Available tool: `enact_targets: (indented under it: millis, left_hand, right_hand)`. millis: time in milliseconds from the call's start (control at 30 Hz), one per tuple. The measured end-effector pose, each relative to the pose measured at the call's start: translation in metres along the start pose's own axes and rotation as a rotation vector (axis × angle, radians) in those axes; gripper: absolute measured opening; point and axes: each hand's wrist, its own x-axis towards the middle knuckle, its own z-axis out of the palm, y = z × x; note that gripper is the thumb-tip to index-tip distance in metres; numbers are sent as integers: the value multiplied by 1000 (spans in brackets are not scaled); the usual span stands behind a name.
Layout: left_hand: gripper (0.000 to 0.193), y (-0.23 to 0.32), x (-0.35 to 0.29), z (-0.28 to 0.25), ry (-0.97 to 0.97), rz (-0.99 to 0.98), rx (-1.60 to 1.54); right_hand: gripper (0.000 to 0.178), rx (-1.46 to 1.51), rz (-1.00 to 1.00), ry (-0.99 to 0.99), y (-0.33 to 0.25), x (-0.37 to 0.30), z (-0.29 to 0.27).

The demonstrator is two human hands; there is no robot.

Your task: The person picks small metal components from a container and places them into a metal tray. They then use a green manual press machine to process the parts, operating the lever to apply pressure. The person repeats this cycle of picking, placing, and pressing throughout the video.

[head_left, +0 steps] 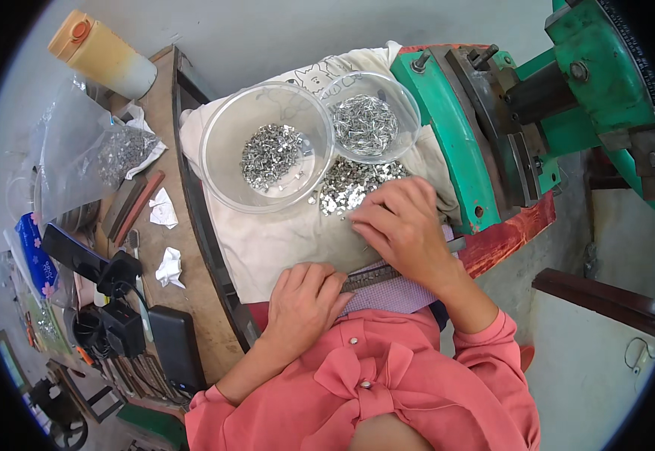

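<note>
My left hand [303,302] has its fingers curled at the near edge of the pale cloth, closed at the end of a narrow dark metal bar [376,277]. The bar lies slantwise across my lap, over a lilac textured cloth [395,295]. My right hand [401,224] is above the bar, beside a loose pile of small shiny metal pieces [342,192]. Its thumb and forefinger are pinched together; whatever is between them is too small to make out. Behind the pile stand a large clear tub [218,161] of small metal parts and a smaller clear tub [410,101] of thin metal pins.
A green press [448,143] rises at the right over a red worn board [511,237]. On the wooden table [200,323] at left are a yellow-topped bottle [102,56], a plastic bag [72,143], crumpled paper [170,268] and a black power bank [177,346].
</note>
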Motion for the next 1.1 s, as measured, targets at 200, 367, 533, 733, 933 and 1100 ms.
enact_targets:
  millis: [200, 367, 533, 733, 933, 1100]
  left_hand:
    - [35, -4, -7, -4, 1, -26, -4]
    - [34, -8, -8, -9, 18, -91, -103]
    - [31, -10, -7, -10, 20, -109, -171]
    - [23, -9, -8, -8, 12, -107, -124]
    - [18, -6, -8, -8, 31, -109, -106]
    - [21, -6, -5, -7, 36, -56, -95]
  right_hand:
    - [17, -12, -20, -63, 1, 9, 9]
    - [18, 45, 2, -5, -5, -7, -12]
    - [18, 90, 58, -46, -14, -40, -26]
    - [15, 73, 83, -123, -22, -59, -30]
    - [15, 77, 88, -102, -15, -47, -31]
    - [17, 33, 68, -46, -4, -22, -23]
